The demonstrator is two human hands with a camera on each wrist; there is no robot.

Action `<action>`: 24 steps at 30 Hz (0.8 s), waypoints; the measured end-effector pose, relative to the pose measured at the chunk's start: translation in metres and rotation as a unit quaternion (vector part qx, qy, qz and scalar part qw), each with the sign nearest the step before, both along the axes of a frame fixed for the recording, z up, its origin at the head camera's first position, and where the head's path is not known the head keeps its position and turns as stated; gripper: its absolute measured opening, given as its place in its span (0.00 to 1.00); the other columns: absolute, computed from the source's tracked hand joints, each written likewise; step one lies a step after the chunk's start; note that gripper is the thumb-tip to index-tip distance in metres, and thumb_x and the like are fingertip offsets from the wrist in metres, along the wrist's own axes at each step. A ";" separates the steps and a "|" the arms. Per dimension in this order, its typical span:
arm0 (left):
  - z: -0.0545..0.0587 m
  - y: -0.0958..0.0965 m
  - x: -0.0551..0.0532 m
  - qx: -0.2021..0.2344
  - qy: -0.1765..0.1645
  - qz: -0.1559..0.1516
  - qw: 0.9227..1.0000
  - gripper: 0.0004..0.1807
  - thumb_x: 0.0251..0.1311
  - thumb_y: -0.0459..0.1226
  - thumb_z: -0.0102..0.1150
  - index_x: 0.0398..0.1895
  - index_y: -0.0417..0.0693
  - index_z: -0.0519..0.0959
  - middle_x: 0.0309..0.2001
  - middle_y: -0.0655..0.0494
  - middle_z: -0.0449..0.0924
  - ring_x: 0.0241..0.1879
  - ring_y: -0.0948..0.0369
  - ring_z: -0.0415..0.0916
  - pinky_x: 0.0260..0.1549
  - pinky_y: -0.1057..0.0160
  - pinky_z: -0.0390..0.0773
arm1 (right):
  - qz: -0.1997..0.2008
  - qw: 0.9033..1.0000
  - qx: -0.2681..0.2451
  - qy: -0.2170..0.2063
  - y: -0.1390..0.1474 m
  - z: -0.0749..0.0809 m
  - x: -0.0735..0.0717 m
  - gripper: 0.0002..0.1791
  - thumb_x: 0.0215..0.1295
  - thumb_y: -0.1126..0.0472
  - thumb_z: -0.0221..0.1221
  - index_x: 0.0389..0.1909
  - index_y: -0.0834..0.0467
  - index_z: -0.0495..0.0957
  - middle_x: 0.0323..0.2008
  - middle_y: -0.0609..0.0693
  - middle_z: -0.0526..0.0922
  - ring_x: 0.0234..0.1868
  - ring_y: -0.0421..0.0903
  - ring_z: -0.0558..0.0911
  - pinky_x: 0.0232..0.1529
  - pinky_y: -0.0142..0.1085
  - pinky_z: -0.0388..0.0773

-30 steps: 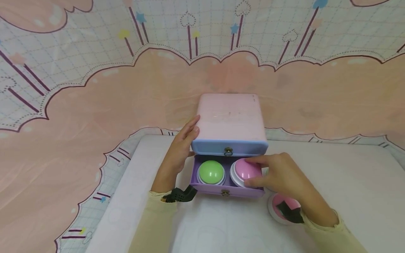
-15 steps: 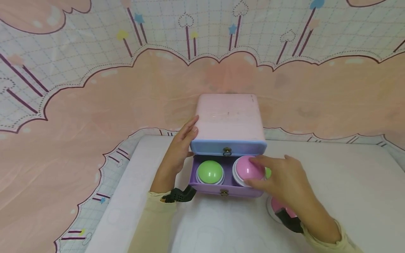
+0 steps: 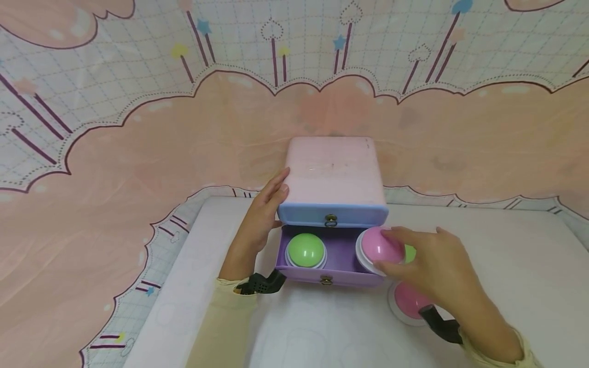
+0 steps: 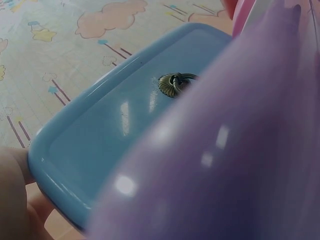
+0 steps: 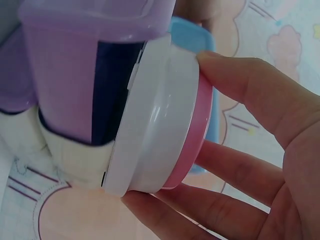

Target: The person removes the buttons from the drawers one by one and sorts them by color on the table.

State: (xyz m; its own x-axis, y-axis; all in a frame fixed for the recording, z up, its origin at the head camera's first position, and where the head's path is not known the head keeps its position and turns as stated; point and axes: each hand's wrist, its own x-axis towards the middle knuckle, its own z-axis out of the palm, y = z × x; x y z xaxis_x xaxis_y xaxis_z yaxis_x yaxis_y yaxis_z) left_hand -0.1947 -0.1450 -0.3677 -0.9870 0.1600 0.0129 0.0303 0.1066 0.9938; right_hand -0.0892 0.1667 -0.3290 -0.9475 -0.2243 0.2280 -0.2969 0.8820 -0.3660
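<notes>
My right hand [image 3: 442, 266] pinches a pink domed push button [image 3: 382, 245] with a white base. It is over the right end of the pulled-out purple drawer [image 3: 341, 248], tilted in the right wrist view, where thumb and fingers hold its rim. A green domed push button [image 3: 306, 250] sits in the drawer's left part. My left hand [image 3: 258, 220] rests with extended fingers against the left side of the small drawer box [image 3: 336, 168], which has a pink top and a blue upper drawer front [image 4: 125, 115].
Right of the drawer, a second pink push button [image 3: 411, 300] lies on the white table [image 3: 317, 332]. A green dome [image 3: 410, 254] shows partly behind my right hand. A patterned cloth [image 3: 230, 128] hangs behind the box. Small ring pulls [image 3: 331, 220] stick out from the drawer fronts.
The pink push button in my right hand has moved right, from inside the drawer to its right edge. The green dome beyond has come into view. My left hand stays at the box.
</notes>
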 end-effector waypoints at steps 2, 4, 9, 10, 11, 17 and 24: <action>0.000 0.000 0.000 -0.002 -0.001 0.001 1.000 0.27 0.75 0.55 0.48 0.76 0.81 0.63 0.81 0.72 0.50 0.79 0.42 0.52 0.58 0.21 0.64 | -0.004 1.000 -0.003 -0.010 0.005 0.000 0.001 0.31 0.49 0.46 0.78 0.55 0.50 0.86 0.29 0.47 0.90 0.27 0.52 0.85 0.66 0.71 0.58; 0.000 0.000 0.000 -0.003 -0.002 0.001 1.000 0.27 0.75 0.55 0.48 0.75 0.81 0.63 0.81 0.72 0.50 0.79 0.42 0.52 0.58 0.21 0.64 | -0.006 1.000 -0.002 -0.013 0.010 0.001 0.002 0.31 0.49 0.46 0.77 0.56 0.50 0.85 0.18 0.42 0.84 0.17 0.45 0.77 0.67 0.70 0.59; 0.002 0.000 0.001 0.001 -0.002 -0.002 1.000 0.28 0.75 0.55 0.48 0.76 0.79 0.62 0.81 0.69 0.50 0.79 0.42 0.53 0.57 0.21 0.64 | -0.022 0.999 0.003 -0.036 0.023 0.000 0.005 0.35 0.50 0.42 0.76 0.59 0.51 0.83 0.15 0.37 0.80 0.17 0.40 0.74 0.67 0.70 0.59; 0.003 0.000 0.001 0.005 -0.002 -0.004 1.000 0.28 0.76 0.55 0.48 0.77 0.78 0.62 0.81 0.69 0.50 0.79 0.42 0.53 0.57 0.21 0.64 | -0.027 0.999 0.005 -0.040 0.026 -0.001 0.005 0.36 0.50 0.41 0.76 0.60 0.51 0.83 0.17 0.37 0.82 0.19 0.40 0.76 0.67 0.70 0.60; 0.003 0.001 0.002 0.007 -0.003 -0.004 1.000 0.28 0.75 0.55 0.49 0.76 0.78 0.62 0.81 0.69 0.50 0.79 0.43 0.53 0.57 0.21 0.64 | -0.032 0.999 0.005 -0.042 0.029 -0.002 0.006 0.37 0.50 0.40 0.76 0.60 0.51 0.82 0.16 0.37 0.81 0.19 0.40 0.76 0.67 0.70 0.60; 0.006 0.000 0.003 0.014 -0.005 -0.006 1.000 0.28 0.76 0.53 0.49 0.77 0.76 0.62 0.81 0.69 0.50 0.78 0.45 0.54 0.58 0.20 0.64 | -0.045 0.999 0.007 0.007 0.049 -0.012 0.012 0.36 0.49 0.40 0.77 0.58 0.51 0.83 0.06 0.34 0.64 0.12 0.39 0.62 0.62 0.69 0.66; 0.006 0.000 0.003 0.006 -0.006 -0.004 1.000 0.27 0.76 0.53 0.48 0.77 0.77 0.62 0.81 0.68 0.50 0.78 0.43 0.54 0.58 0.21 0.63 | -0.080 0.996 0.021 -0.032 0.075 -0.026 0.015 0.40 0.50 0.36 0.75 0.62 0.53 0.80 0.09 0.39 0.71 0.19 0.50 0.76 0.56 0.73 0.68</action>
State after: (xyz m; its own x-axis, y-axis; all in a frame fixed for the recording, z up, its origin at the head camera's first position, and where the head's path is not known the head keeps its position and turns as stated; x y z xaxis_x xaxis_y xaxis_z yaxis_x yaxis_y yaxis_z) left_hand -0.1919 -0.1446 -0.3621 -0.9859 0.1672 0.0036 0.0196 0.0941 0.9954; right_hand -0.0741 0.2422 -0.3547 -0.9842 -0.0764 0.1599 -0.1278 0.9311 -0.3415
